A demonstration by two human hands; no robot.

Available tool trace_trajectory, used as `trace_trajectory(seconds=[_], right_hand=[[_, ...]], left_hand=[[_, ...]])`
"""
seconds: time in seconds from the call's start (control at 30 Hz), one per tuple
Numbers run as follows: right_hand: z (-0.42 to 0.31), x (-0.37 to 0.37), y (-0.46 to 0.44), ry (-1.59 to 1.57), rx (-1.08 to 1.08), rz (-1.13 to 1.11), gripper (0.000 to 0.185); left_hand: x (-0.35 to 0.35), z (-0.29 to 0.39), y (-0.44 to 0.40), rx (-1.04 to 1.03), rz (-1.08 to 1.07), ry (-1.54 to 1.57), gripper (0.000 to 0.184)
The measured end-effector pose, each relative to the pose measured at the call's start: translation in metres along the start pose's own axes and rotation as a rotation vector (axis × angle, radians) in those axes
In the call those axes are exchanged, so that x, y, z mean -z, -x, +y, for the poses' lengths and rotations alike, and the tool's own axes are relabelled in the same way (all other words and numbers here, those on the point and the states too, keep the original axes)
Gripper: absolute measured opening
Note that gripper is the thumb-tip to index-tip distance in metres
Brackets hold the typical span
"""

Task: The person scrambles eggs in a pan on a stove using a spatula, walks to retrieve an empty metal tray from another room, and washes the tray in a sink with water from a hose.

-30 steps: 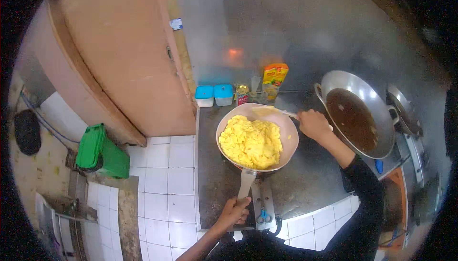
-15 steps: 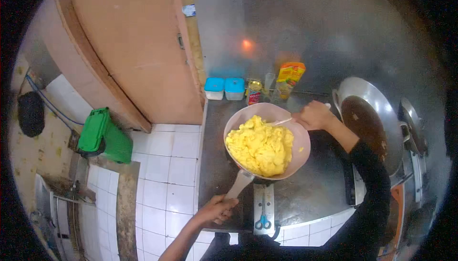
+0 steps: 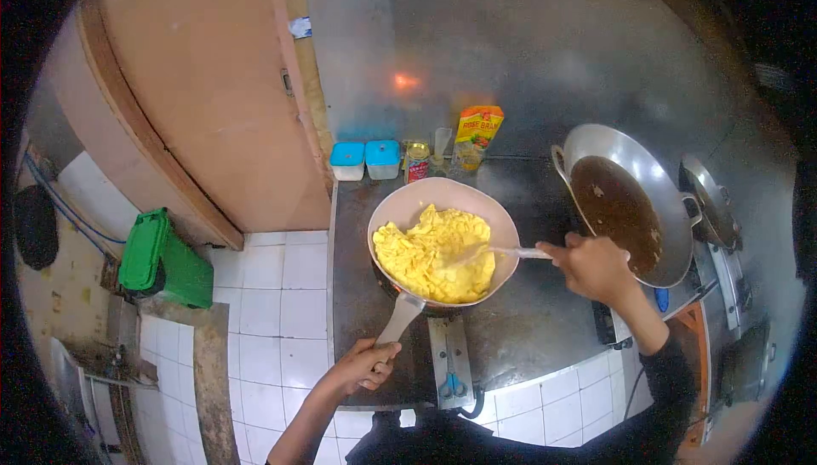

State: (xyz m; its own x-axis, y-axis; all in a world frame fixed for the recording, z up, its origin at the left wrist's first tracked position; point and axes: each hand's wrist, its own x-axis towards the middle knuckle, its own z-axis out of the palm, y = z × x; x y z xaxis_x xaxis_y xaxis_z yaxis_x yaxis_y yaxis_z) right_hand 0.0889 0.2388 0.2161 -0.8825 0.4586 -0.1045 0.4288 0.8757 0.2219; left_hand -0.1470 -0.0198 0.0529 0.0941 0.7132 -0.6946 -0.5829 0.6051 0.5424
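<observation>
My left hand (image 3: 366,367) is closed round the pale handle of a frying pan (image 3: 504,220), which sits over the stove at the counter's left part. Inside the pan lies a heap of soft yellow scrambled egg (image 3: 425,248), mostly toward the near left side. My right hand (image 3: 591,269) grips a light-coloured spatula (image 3: 529,253) from the right. The spatula crosses the pan's right rim, and its blade is in the egg, partly hidden.
Right of the pan stands a large wok (image 3: 681,193) holding brown liquid. Behind are two blue-lidded containers (image 3: 383,156), a can (image 3: 417,160) and a yellow Rose Brand pouch (image 3: 478,135). Scissors (image 3: 452,386) lie at the near edge. A green bin (image 3: 166,261) stands left.
My right hand has moved from the pan's far right rim toward me and rightward, drawing the spatula lower across the egg. The egg's shape has shifted. My left hand keeps its hold.
</observation>
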Motion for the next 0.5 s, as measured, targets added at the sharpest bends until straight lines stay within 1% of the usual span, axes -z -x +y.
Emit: trace_trajectory(seconds=[0.03,0.1,0.17,0.23,0.27,0.33,0.37,0.43,0.47,0.5], right_hand=[[-0.008,-0.004,-0.004,0.0,0.0,0.002,0.036],[-0.028,-0.029,-0.019,0.094,0.058,-0.057,0.025],[-0.058,-0.065,-0.044,0.103,0.032,0.126,0.013],[-0.076,-0.077,-0.071,0.093,-0.132,0.183,0.027],[-0.078,-0.08,-0.08,0.09,-0.137,0.178,0.027],[-0.076,-0.076,-0.096,-0.016,-0.173,0.165,0.023],[-0.072,-0.068,-0.095,-0.017,-0.181,0.167,0.023],[-0.059,-0.04,-0.079,-0.066,-0.269,0.057,0.021],[-0.054,-0.028,-0.064,-0.106,-0.295,0.111,0.02],[-0.05,-0.014,-0.05,-0.133,-0.358,0.043,0.021]], left_hand=[[-0.001,0.0,0.001,0.005,0.006,0.01,0.019],[-0.002,0.0,0.001,-0.001,0.002,0.028,0.019],[0.0,-0.003,0.001,-0.002,0.001,0.045,0.02],[0.001,-0.005,-0.001,-0.008,-0.044,0.04,0.02],[-0.002,-0.008,-0.001,-0.001,-0.046,0.038,0.02],[-0.006,-0.009,-0.001,-0.041,-0.026,0.009,0.023],[-0.008,-0.011,-0.001,-0.04,-0.027,0.001,0.023],[-0.015,-0.018,-0.006,-0.074,-0.02,0.073,0.024],[-0.017,-0.024,-0.01,-0.074,-0.023,0.072,0.024],[-0.018,-0.031,-0.015,-0.081,-0.046,0.131,0.022]])
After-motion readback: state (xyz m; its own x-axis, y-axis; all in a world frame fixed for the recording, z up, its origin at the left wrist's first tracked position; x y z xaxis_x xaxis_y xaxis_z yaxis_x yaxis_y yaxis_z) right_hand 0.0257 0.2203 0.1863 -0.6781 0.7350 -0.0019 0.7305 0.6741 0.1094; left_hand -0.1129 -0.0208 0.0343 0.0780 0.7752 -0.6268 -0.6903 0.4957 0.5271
